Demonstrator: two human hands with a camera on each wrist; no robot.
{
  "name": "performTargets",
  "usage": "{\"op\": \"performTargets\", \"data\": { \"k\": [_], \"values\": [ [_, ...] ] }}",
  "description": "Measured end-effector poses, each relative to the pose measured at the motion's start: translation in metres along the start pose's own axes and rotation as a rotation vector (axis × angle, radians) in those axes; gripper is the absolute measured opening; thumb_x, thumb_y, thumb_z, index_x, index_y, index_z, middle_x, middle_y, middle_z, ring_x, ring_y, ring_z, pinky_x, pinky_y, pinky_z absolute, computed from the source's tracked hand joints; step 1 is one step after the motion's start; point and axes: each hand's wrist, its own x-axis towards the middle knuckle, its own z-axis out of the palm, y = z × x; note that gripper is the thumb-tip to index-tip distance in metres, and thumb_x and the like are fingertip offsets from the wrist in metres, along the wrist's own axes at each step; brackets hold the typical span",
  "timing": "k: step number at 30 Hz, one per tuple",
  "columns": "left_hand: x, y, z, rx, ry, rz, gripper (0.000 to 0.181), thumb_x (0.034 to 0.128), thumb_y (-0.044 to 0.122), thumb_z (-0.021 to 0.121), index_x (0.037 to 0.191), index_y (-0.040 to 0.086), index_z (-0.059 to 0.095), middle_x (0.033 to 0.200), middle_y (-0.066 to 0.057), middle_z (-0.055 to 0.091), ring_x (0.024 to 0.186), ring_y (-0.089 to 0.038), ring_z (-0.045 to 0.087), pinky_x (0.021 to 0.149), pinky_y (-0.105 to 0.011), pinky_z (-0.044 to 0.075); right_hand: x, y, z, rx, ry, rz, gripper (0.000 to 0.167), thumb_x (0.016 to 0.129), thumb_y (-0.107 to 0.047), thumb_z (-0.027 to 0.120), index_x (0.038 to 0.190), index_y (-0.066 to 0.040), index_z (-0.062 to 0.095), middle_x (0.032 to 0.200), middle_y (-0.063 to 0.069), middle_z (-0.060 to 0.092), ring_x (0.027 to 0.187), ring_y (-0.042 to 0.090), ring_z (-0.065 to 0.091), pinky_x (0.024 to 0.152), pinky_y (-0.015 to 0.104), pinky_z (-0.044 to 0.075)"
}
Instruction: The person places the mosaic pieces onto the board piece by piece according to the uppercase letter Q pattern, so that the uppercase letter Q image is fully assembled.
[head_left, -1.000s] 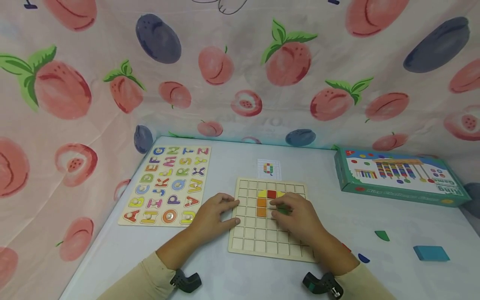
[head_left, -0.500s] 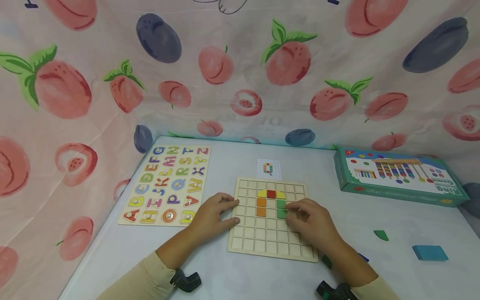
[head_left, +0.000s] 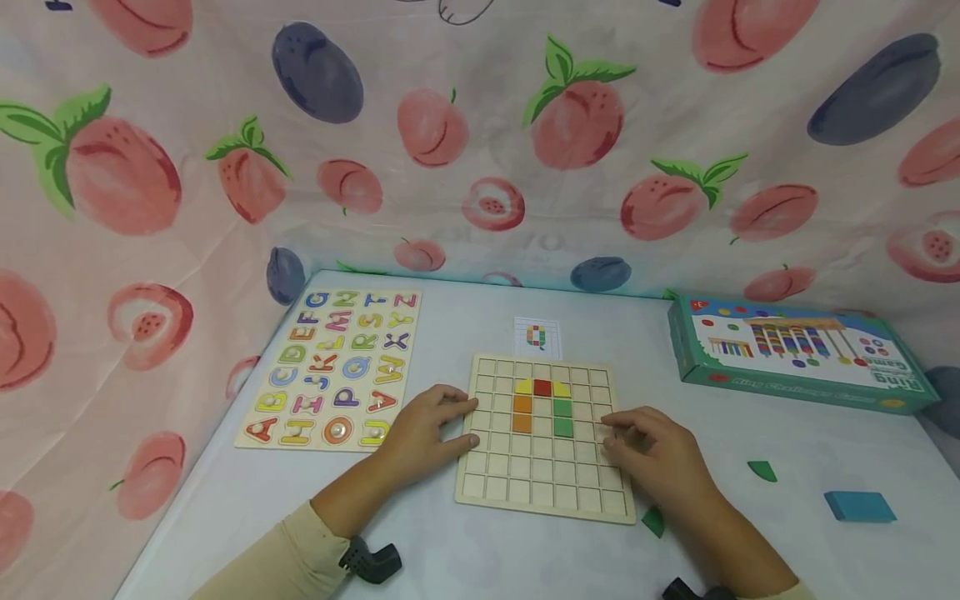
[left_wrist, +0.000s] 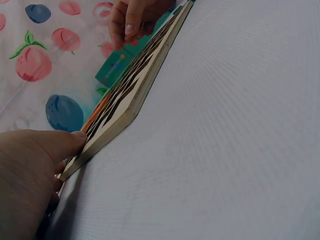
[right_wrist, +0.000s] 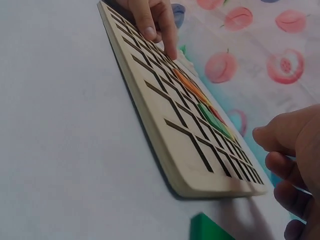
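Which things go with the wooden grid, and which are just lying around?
Seem in use:
wooden grid board
orange squares
green squares
red square
yellow pieces
pattern card
perhaps loose green pieces

Probably lying around:
alphabet puzzle board
Ring Challenge Game box
turquoise block

A play corner, judging by the fruit-print backdrop point(head_left: 495, 108), alphabet board point(head_left: 327, 371), grid board point(head_left: 542, 468) and game box point(head_left: 795, 354).

White table point(head_left: 487, 554) — gridded board point(head_left: 543, 471), card point(head_left: 537, 338), box point(head_left: 798, 354)

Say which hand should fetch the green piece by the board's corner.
Probably the right hand: it is nearer that green piece and looks empty; the left hand grips the board.
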Motion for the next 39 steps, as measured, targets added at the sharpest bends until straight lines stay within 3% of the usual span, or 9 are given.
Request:
{"op": "performTargets", "data": {
  "k": [12, 22, 32, 36, 39],
  "values": [
    [0.0, -0.001, 0.0, -0.005, -0.005, -0.001, 0.055, 0.0907, 0.033, 0.087, 0.14, 0.015, 0.073, 0.135, 0.001, 0.064, 0.128, -0.021, 0.06, 0.108, -0.043, 0.051, -0.013, 0.029, -0.031, -0.14, 0.049, 0.042, 0.027, 0.095, -0.019, 0.083, 0.122, -0.02, 0.079, 0.114, -0.005, 0.074, 0.096, 0.015, 0.057, 0.076, 0.02, 0.048],
    [0.001, -0.003, 0.002, 0.003, -0.005, 0.003, 0.055, 0.0908, 0.033, 0.087, 0.141, 0.016, 0.073, 0.135, 0.002, 0.064, 0.128, -0.02, 0.06, 0.107, -0.042, 0.051, -0.03, 0.06, -0.052, -0.194, 0.007, 0.286, 0.04, 0.096, -0.031, 0.08, 0.131, -0.013, 0.074, 0.121, 0.008, 0.071, 0.1, 0.025, 0.06, 0.07, 0.019, 0.05],
    [0.001, -0.003, 0.001, -0.006, -0.003, 0.002, 0.055, 0.0908, 0.033, 0.087, 0.141, 0.016, 0.073, 0.136, 0.001, 0.064, 0.129, -0.021, 0.06, 0.108, -0.043, 0.051, -0.041, 0.079, -0.07, -0.183, 0.029, 0.409, 0.047, 0.099, -0.033, 0.078, 0.14, -0.012, 0.069, 0.132, 0.011, 0.065, 0.105, 0.027, 0.055, 0.066, 0.012, 0.045],
    [0.001, -0.002, 0.001, -0.012, -0.004, 0.003, 0.054, 0.091, 0.033, 0.087, 0.14, 0.015, 0.073, 0.136, 0.001, 0.064, 0.129, -0.021, 0.06, 0.108, -0.043, 0.051, -0.045, 0.087, -0.079, -0.211, 0.035, 0.439, 0.049, 0.1, -0.031, 0.077, 0.143, -0.009, 0.066, 0.137, 0.016, 0.06, 0.108, 0.03, 0.054, 0.068, 0.016, 0.044],
    [0.001, -0.002, 0.0, -0.015, -0.002, 0.006, 0.054, 0.0909, 0.032, 0.087, 0.14, 0.015, 0.073, 0.136, 0.0, 0.064, 0.129, -0.022, 0.06, 0.108, -0.044, 0.05, -0.046, 0.093, -0.086, -0.237, 0.029, 0.448, 0.05, 0.1, -0.03, 0.077, 0.143, -0.006, 0.065, 0.138, 0.019, 0.057, 0.107, 0.032, 0.055, 0.073, 0.026, 0.047]
  ]
}}
